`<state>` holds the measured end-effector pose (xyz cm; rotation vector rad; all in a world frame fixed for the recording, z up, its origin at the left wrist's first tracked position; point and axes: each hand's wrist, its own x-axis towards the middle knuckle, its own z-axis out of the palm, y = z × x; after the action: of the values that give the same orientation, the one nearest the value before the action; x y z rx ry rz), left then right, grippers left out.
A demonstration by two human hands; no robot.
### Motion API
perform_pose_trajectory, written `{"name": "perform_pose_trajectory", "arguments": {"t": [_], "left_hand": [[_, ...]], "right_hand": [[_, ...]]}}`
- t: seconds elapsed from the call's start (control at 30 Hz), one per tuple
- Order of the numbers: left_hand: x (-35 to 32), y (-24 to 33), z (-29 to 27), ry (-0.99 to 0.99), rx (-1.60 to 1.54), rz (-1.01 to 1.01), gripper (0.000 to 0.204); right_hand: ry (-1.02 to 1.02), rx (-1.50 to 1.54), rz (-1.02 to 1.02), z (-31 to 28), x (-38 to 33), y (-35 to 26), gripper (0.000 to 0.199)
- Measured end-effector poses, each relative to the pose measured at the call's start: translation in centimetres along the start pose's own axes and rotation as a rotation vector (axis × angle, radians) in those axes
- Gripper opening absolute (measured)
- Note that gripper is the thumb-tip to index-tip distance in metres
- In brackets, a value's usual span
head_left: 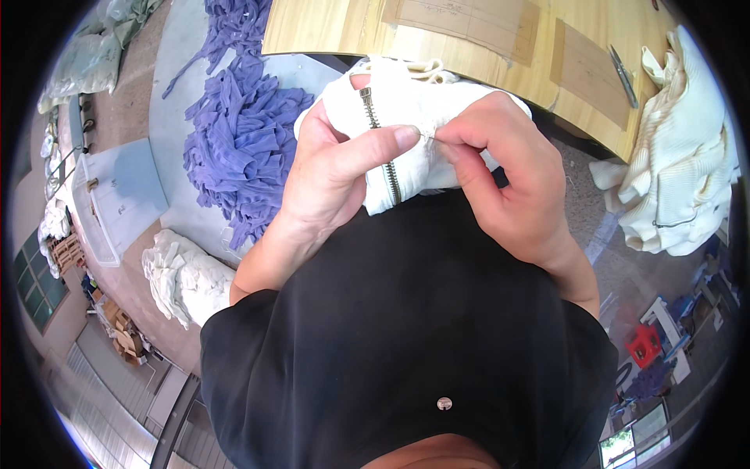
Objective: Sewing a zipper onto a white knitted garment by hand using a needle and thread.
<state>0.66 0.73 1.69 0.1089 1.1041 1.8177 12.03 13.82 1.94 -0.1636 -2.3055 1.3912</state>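
Black top (pixel 406 313), short loose sleeves (pixel 238 336), small round shiny disc (pixel 444 403)

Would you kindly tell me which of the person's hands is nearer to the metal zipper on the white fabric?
Left. The left hand has its thumb across the metal zipper; the right hand is off to the zipper's right, fingertips pinched together.

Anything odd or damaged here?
Nothing looks spilled or broken; the white zippered fabric seems sound where visible. Mildly odd: a slim tool lies near the right edge of the table, where it could get knocked off, and the purple fabric heap is tangled.
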Motion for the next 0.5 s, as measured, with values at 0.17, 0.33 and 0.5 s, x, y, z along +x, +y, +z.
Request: {"name": "perform_pose_trajectory", "arguments": {"t": [0.17,0.33,0.5], "left_hand": [[0.7,0.3,0.0,0.008,-0.021,-0.039,0.041],[1.6,0.5,0.1,0.026,-0.022,-0.061,0.041],[2.0,0.7,0.3,0.037,-0.017,-0.055,0.040]], "right_hand": [[-0.027,-0.084,0.006,-0.6,0.4,0.1,0.020],[-0.030,-0.070,0.004,-0.9,1.1,0.8,0.022],[-0.040,-0.014,0.020,-1.1,1.6,1.4,0.020]]}}
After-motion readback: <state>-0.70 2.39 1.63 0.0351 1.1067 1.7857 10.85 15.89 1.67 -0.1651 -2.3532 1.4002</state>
